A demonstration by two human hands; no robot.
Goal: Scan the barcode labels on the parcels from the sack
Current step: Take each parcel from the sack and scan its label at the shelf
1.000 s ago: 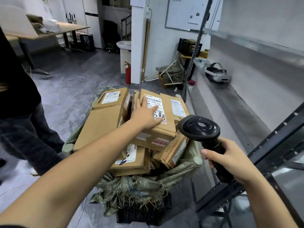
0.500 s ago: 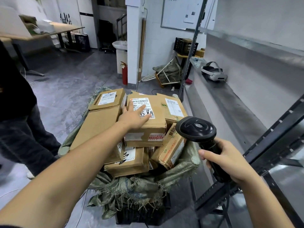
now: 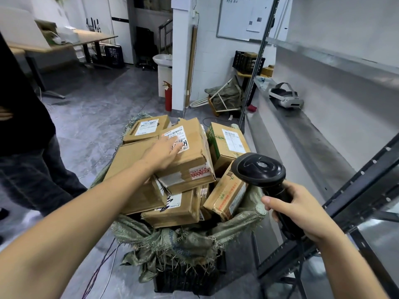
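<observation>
Even, soft indoor light is filling the room, casting only faint shadows. Wide-angle distortion is bending the shelf (image 3: 319,134) toward 3 o'clock. Motion blur is softening the left hand (image 3: 160,155) and the label (image 3: 176,137).

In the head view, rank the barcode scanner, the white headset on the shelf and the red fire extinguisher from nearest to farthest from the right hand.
1. Barcode scanner: gripped in the right hand.
2. White headset: on the shelf, ahead right.
3. Red fire extinguisher: by the pillar, far left.

Label (image 3: 176,138): lower part covered by left hand (image 3: 160,155), print unreadable. Lower parcels (image 3: 174,209): mostly buried in sack (image 3: 185,240). Bystander (image 3: 23,117): cut by left edge.
</observation>
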